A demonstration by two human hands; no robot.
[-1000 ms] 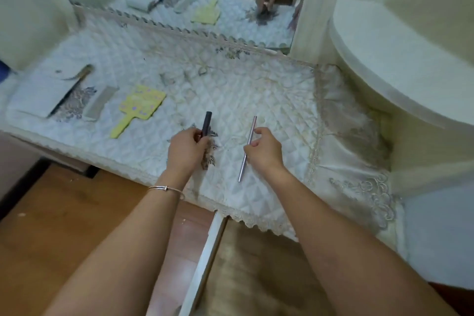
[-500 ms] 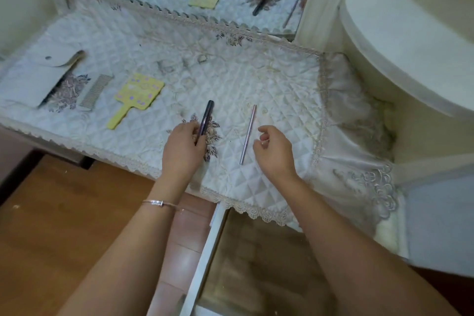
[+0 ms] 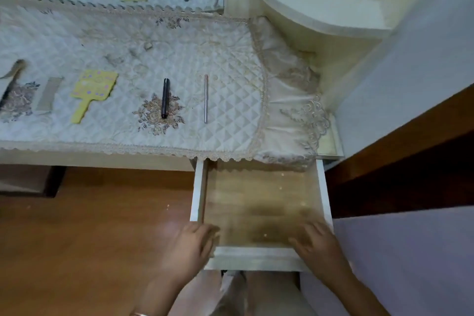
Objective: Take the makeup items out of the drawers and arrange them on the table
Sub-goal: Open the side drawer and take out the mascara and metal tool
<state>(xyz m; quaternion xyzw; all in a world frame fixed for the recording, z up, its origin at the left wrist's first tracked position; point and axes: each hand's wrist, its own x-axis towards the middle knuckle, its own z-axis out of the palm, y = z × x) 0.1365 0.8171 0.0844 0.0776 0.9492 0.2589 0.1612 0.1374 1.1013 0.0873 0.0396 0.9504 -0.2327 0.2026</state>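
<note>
The left hand (image 3: pixel 191 246) and right hand (image 3: pixel 316 244) rested on the empty-looking drawer's (image 3: pixel 252 255) front edge, fingers apparently flat though blurred, holding nothing. Next, it likely needed pushing shut evenly.

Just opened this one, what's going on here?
A person has both hands at the front edge of an open drawer: the left hand at its left corner, the right hand near its right corner. Blur hides whether they grip it. The drawer's visible bottom shows only small specks. On the quilted cloth lie a dark tube, a thin silver stick, a yellow hand mirror and a comb.
</note>
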